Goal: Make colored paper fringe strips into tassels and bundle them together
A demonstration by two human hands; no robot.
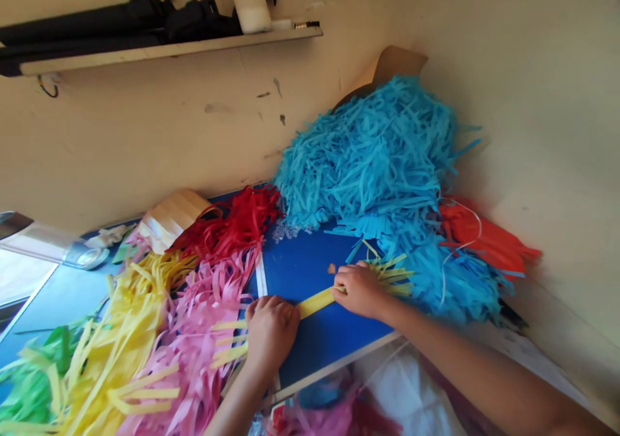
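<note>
A strip of yellow tissue paper with fringed ends stretches flat between my two hands, just above or on the blue table. My left hand is closed on its left part, and yellow fringe sticks out beside the wrist. My right hand is closed around the other part, with loose yellow fringe fanning out beyond the fingers. Pink fringed paper lies to the left of my left hand. Blue shredded paper is heaped behind and beside my right hand.
Yellow, green and red fringe spread over the table's left side. Orange-red paper lies at the right by the wall. A shelf with black items hangs above. Below the table's front edge are white and pink materials.
</note>
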